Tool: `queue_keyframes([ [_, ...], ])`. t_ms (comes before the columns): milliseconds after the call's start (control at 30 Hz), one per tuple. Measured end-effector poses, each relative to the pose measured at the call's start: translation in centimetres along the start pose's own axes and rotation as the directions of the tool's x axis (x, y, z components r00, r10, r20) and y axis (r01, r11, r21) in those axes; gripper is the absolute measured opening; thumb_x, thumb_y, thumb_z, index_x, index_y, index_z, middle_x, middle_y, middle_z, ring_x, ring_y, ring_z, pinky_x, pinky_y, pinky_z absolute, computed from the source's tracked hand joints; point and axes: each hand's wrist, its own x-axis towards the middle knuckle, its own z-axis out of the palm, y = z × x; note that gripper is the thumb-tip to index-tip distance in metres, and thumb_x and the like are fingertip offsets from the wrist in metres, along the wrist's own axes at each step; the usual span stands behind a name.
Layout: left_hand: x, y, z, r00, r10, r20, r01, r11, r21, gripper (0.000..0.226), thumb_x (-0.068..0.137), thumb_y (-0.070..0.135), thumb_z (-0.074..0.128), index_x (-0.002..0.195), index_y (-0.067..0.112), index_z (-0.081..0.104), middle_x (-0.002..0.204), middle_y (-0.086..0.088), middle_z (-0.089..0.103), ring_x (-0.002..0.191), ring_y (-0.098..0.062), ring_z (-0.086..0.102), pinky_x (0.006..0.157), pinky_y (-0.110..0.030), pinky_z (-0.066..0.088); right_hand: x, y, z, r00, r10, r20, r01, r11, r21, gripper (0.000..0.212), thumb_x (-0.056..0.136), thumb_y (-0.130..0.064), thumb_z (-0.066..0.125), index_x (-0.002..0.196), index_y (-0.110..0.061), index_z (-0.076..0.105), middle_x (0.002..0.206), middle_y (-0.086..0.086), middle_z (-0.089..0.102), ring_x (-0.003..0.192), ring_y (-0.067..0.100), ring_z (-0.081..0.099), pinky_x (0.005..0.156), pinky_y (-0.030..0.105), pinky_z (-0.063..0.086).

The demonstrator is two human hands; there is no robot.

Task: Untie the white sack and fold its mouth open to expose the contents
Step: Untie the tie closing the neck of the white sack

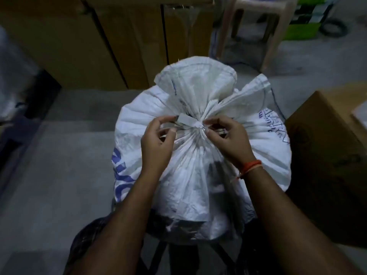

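A full white woven sack [139,120] with blue print stands upright on the floor in the middle of the head view. Its mouth is gathered into a tight neck and bound with a white tie [195,124]; the loose top fans out above the knot. My left hand [156,143] pinches a flat white end of the tie just left of the knot. My right hand [228,137], with an orange thread on its wrist, pinches the tie at the knot's right side. The contents are hidden.
Tall brown cardboard boxes [79,42] stand behind the sack at left. Another cardboard box [329,155] sits close on the right. A plastic stool [264,26] and green boxes [303,30] are at the back right. Grey concrete floor [59,155] lies to the left.
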Motion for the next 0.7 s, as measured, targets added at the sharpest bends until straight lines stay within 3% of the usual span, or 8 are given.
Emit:
queue_keyframes([
  [100, 1.5, -0.5, 1.3, 0.999, -0.022, -0.039, 0.023, 1.0, 0.014, 0.028, 0.097, 0.012, 0.066, 0.12, 0.027, 0.07, 0.117, 0.009, 0.074, 0.103, -0.005, 0.072, 0.087, -0.022, 0.06, 1.3, 0.6, 0.1, 1.0, 0.015, 0.021, -0.015, 1.0, -0.01, 0.015, 0.087, -0.013, 0.075, 0.102, -0.016, 0.077, 0.094, 0.002, 0.076, 0.086, 0.016, 0.073, 0.081, 0.029, 0.06],
  [200, 1.8, -0.7, 2.4, 0.998, -0.067, -0.019, 0.067, 0.998, -0.006, 0.03, 0.095, 0.011, 0.068, 0.121, 0.026, 0.069, 0.113, 0.008, 0.073, 0.1, -0.001, 0.069, 0.084, -0.019, 0.058, 1.5, 1.0, 0.2, 0.999, -0.001, 0.05, 0.002, 1.0, -0.025, 0.016, 0.085, -0.014, 0.075, 0.101, -0.016, 0.074, 0.093, 0.002, 0.073, 0.084, 0.018, 0.072, 0.08, 0.033, 0.061],
  [367, 1.9, -0.8, 3.2, 0.995, -0.072, 0.067, 0.075, 0.996, -0.044, 0.035, 0.092, 0.015, 0.07, 0.122, 0.033, 0.066, 0.117, 0.002, 0.074, 0.105, -0.018, 0.072, 0.091, -0.043, 0.063, 1.8, 1.1, 0.1, 0.997, -0.024, 0.074, 0.03, 0.996, -0.082, 0.017, 0.084, -0.011, 0.079, 0.099, -0.016, 0.072, 0.098, 0.0, 0.071, 0.086, 0.016, 0.07, 0.08, 0.038, 0.061],
  [467, 1.8, -0.4, 3.2, 0.988, -0.05, 0.145, 0.054, 0.998, -0.026, 0.033, 0.093, 0.018, 0.072, 0.121, 0.033, 0.065, 0.115, 0.002, 0.074, 0.104, -0.017, 0.073, 0.09, -0.047, 0.063, 2.0, 1.6, 0.3, 0.997, -0.051, 0.064, 0.058, 0.992, -0.11, 0.014, 0.082, -0.015, 0.079, 0.091, -0.016, 0.068, 0.092, 0.0, 0.069, 0.085, 0.019, 0.069, 0.078, 0.046, 0.059],
  [700, 1.6, -0.2, 2.5, 0.961, -0.056, 0.27, 0.065, 0.998, -0.026, 0.03, 0.094, 0.012, 0.074, 0.119, 0.026, 0.066, 0.112, 0.004, 0.077, 0.106, -0.013, 0.075, 0.095, -0.049, 0.062, 2.3, 2.8, 1.8, 0.998, -0.068, 0.004, 0.068, 0.983, -0.169, 0.019, 0.079, -0.02, 0.086, 0.096, -0.02, 0.077, 0.088, -0.006, 0.071, 0.08, 0.009, 0.069, 0.073, 0.036, 0.06],
])
